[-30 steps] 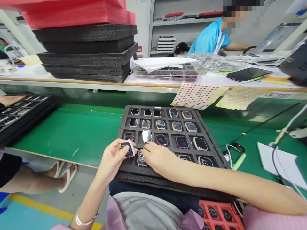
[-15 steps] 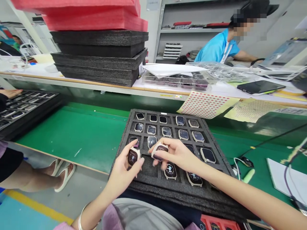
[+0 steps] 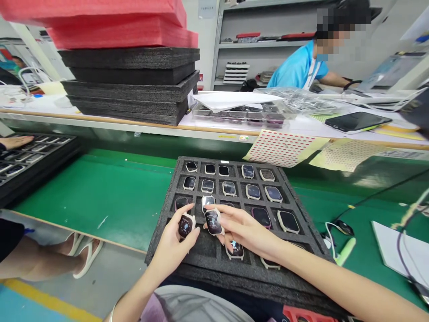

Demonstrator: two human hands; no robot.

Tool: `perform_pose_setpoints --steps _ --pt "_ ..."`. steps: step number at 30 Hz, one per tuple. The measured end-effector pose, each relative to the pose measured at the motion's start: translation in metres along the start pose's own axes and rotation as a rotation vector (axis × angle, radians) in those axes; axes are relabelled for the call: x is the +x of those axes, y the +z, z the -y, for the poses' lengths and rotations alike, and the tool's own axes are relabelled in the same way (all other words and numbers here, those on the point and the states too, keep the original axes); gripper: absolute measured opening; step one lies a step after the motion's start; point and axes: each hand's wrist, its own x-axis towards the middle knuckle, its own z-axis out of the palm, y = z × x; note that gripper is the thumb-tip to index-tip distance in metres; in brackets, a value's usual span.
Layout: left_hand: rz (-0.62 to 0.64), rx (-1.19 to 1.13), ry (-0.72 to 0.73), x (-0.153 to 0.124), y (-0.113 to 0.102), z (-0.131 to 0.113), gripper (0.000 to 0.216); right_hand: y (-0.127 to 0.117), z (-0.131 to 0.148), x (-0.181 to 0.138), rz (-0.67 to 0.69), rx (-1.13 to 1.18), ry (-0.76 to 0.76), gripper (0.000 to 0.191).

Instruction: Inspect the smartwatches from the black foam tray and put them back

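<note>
A black foam tray with square pockets lies on the green belt in front of me, most pockets holding a smartwatch body. My left hand is over the tray's near left corner, fingers closed on a pale-cased watch body. My right hand reaches in from the right and pinches a second watch body, screen up, just beside the first. Another watch sits in a pocket under my right fingers.
Black and red foam trays are stacked on the shelf behind. Sheets of red dot stickers hang over the shelf edge. Another person's hand rests on a tray at the left. A person in blue sits beyond. Cables and paper lie right.
My right hand left the front-row pocket, lifted a watch body and turned it screen up next to the one in my left hand. The view shifted slightly.
</note>
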Motion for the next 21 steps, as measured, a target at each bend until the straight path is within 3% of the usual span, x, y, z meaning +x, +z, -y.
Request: perform_pose_setpoints --steps 7,21 --pt "0.065 -0.002 0.019 -0.004 -0.002 -0.001 0.044 -0.001 0.005 0.001 0.02 -0.126 -0.055 0.036" --pt "0.108 0.112 0.08 -0.011 -0.004 -0.004 0.04 0.006 -0.003 0.003 0.141 -0.049 -0.036 0.038"
